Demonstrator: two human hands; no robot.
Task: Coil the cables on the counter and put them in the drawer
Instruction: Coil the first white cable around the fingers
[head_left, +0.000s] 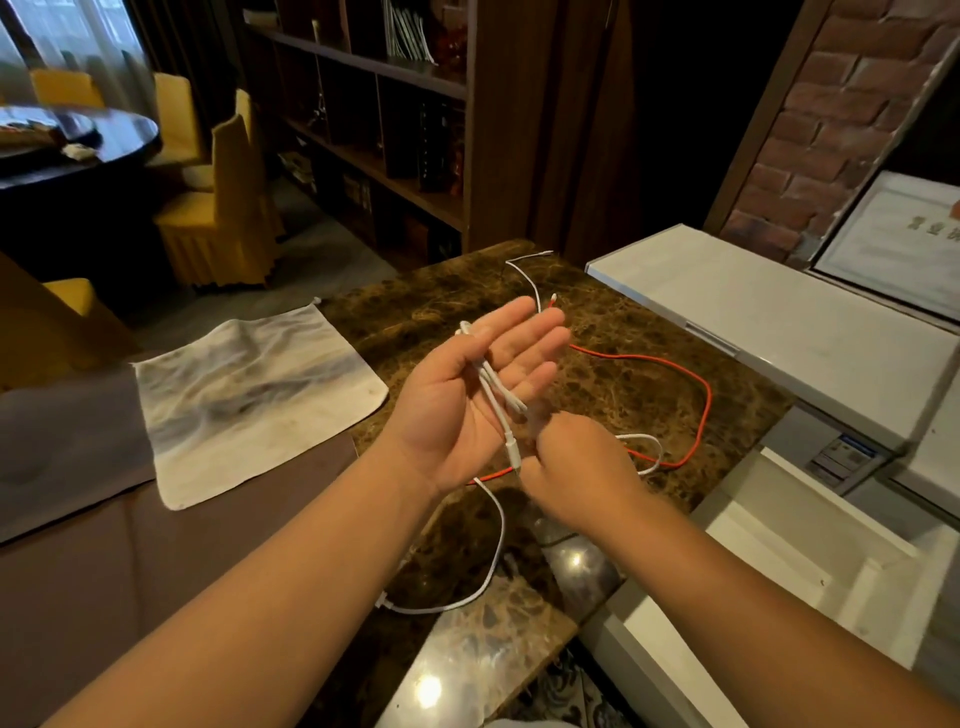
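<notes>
Dark marble counter (623, 332) is filling the middle of my view, with a stained cloth (249, 395) lying on its left side and a dim dining room sitting further back. On the right, a white drawer (810, 561) is standing pulled open, so the drop-off spot is ready.

I'm looking at the coiling step, early on I'd say. My left hand (478, 389) is lying palm up with the fingers straight, and a white cable (493, 384) is running across the palm in a couple of strands. Nothing is really clamping it there, it's just resting. My right hand (571, 462) is sitting just near of that with the fingers curled in, pinching the same cable down by a connector end. The rest of the white cable is trailing off the palm, looping toward me over the near counter and ending in a plug.

A red cable (691, 374) is lying in a big loose loop on the counter toward the right, untouched, and a thin white lead (524, 275) is sitting at the far edge.

Next move, I'm guessing: keep feeding loops over the flat left palm, pulling the slack up from the near side, then closing the fingers round the bundle before carrying it right to the drawer.
</notes>
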